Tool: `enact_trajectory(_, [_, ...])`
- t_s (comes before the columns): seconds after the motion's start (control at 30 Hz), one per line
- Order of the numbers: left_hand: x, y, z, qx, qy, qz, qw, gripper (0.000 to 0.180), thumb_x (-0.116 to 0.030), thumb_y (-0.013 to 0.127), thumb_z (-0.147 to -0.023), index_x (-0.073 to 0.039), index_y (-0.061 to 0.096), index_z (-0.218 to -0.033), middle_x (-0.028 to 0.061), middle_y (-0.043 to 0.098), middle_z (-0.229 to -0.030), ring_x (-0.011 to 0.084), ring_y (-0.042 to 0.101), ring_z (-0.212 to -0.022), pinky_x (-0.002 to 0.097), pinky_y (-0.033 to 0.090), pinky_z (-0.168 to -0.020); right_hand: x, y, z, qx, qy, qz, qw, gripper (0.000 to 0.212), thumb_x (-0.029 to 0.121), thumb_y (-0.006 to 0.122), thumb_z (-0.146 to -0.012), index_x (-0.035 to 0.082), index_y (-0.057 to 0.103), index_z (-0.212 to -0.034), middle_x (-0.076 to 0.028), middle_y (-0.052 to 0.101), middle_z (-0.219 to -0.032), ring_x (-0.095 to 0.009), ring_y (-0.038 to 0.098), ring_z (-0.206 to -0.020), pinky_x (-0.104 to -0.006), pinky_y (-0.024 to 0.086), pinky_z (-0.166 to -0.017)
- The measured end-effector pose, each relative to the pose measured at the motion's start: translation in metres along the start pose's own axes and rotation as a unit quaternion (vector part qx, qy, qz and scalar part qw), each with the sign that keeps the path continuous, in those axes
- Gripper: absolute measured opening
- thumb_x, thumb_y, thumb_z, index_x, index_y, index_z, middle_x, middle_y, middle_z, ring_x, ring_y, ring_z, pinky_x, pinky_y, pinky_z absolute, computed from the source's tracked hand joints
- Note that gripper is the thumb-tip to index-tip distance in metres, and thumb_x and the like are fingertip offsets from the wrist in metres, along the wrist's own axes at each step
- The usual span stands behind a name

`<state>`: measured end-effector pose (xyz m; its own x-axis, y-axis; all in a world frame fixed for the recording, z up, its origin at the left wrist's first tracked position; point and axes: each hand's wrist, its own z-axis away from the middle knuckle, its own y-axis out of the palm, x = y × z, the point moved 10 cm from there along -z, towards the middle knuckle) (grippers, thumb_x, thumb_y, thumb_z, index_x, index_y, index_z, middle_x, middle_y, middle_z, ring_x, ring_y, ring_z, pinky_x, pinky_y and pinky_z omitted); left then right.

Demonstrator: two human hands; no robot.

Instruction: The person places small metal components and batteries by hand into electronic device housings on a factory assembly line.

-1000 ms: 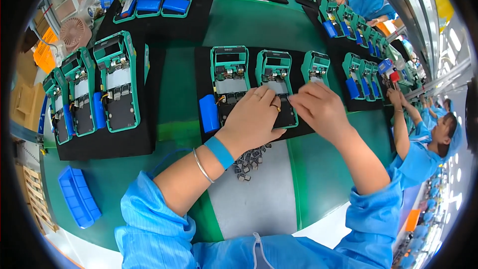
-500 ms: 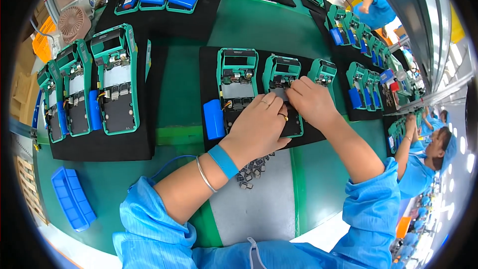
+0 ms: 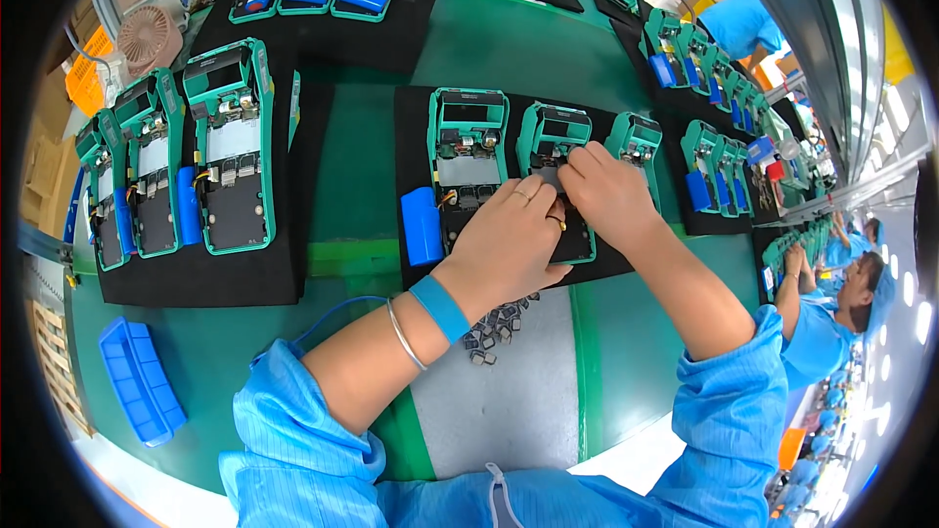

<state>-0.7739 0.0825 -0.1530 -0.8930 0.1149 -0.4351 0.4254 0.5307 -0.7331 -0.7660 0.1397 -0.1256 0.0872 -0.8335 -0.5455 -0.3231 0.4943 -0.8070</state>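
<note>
My left hand [image 3: 504,242] and my right hand [image 3: 614,198] meet over the middle open device housing [image 3: 555,123], a green shell with electronics inside. The fingers of both hands are pressed together on its inner part; what they grip is hidden behind them. On the left wrist are a blue strap [image 3: 439,309] and a silver bangle [image 3: 405,334]. To the left lies another opened green housing [image 3: 468,172] with a blue battery [image 3: 422,226] beside it. A third housing [image 3: 636,141] is partly covered by my right hand. Below the left hand sits a pile of small dark square parts [image 3: 499,326].
The housings rest on a black mat [image 3: 416,108]. More opened housings stand on a mat [image 3: 196,284] at left, with others at the far side and right. A blue divided tray [image 3: 142,381] lies at lower left, a fan [image 3: 149,37] beyond. Co-workers [image 3: 831,313] work at right.
My hands stay at the same housing with only slight finger movement. The view has shifted a little. At the far right, a co-worker's hand has gone out of sight by the blue sleeve.
</note>
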Motion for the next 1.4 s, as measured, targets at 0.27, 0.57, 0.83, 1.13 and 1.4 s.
enact_trajectory(0.27, [0.0, 0.001, 0.001, -0.008, -0.001, -0.008, 1.0, 0.055, -0.033, 0.082, -0.07, 0.004, 0.066, -0.107, 0.011, 0.056, -0.112, 0.0274, 0.05, -0.119, 0.0375, 0.041, -0.105, -0.014, 0.003, -0.007, 0.043, 0.06, -0.053, 0.996, 0.012, 0.008, 0.067, -0.072, 0.008, 0.06, -0.082, -0.004, 0.055, -0.086, -0.022, 0.059, -0.089, -0.0333, 0.055, -0.064])
enact_trajectory(0.57, [-0.002, 0.001, 0.0, -0.004, 0.001, -0.017, 1.0, 0.054, -0.033, 0.082, -0.07, 0.003, 0.066, -0.108, 0.0104, 0.055, -0.109, 0.0268, 0.05, -0.117, 0.0372, 0.042, -0.104, -0.024, 0.011, -0.003, 0.078, 0.09, -0.05, 0.992, 0.012, 0.007, 0.067, -0.075, 0.008, 0.061, -0.085, -0.004, 0.056, -0.088, -0.023, 0.059, -0.091, -0.0339, 0.056, -0.068])
enact_trajectory(0.83, [0.004, 0.002, 0.006, -0.037, 0.012, 0.002, 0.999, 0.054, -0.033, 0.078, -0.074, 0.004, 0.064, -0.11, 0.0152, 0.059, -0.113, 0.0321, 0.051, -0.121, 0.0409, 0.041, -0.106, 0.021, -0.061, 0.024, -0.119, 0.133, -0.288, 0.941, 0.011, 0.004, 0.074, -0.076, 0.007, 0.065, -0.08, -0.008, 0.062, -0.081, -0.029, 0.061, -0.073, -0.0391, 0.049, -0.062])
enact_trajectory(1.13, [0.0, 0.004, 0.002, -0.011, 0.016, -0.019, 1.0, 0.055, -0.037, 0.078, -0.074, 0.002, 0.066, -0.11, 0.0133, 0.059, -0.113, 0.0306, 0.05, -0.121, 0.04, 0.04, -0.107, 0.145, -0.055, 0.061, 0.047, 0.022, -0.372, 0.927, 0.018, 0.009, 0.068, -0.078, 0.007, 0.064, -0.096, -0.006, 0.059, -0.091, -0.022, 0.061, -0.088, -0.0328, 0.054, -0.072])
enact_trajectory(1.4, [-0.001, 0.002, 0.003, -0.016, 0.02, -0.035, 0.999, 0.054, -0.036, 0.079, -0.073, 0.003, 0.067, -0.109, 0.0128, 0.058, -0.113, 0.0297, 0.05, -0.12, 0.0383, 0.041, -0.105, 0.152, -0.065, 0.072, 0.05, -0.091, -0.333, 0.937, 0.022, 0.011, 0.062, -0.068, 0.005, 0.062, -0.089, -0.005, 0.056, -0.086, -0.021, 0.058, -0.082, -0.0318, 0.052, -0.065])
